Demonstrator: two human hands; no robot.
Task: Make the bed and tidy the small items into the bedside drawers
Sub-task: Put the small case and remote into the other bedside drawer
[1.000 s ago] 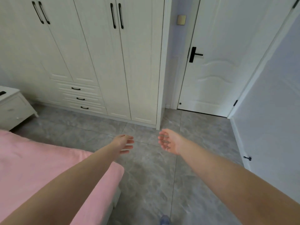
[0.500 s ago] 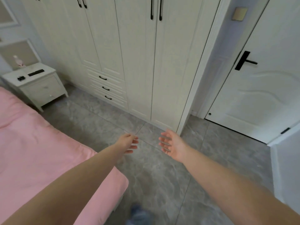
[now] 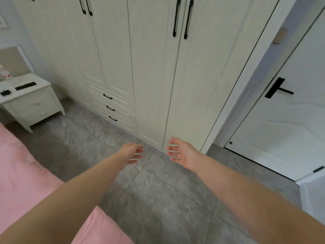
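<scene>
Wardrobe (image 3: 149, 67) ahead, nightstand (image 3: 29, 104) left, door (image 3: 290, 120) right

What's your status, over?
Left hand and right hand open, empty. Remote and small black item on bedside table, drawers shut. Floor path unobstructed.

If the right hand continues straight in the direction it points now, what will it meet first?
Probably the wardrobe. The right hand is open, holds nothing and points forward, with only floor below it. Depth is unclear.
</scene>
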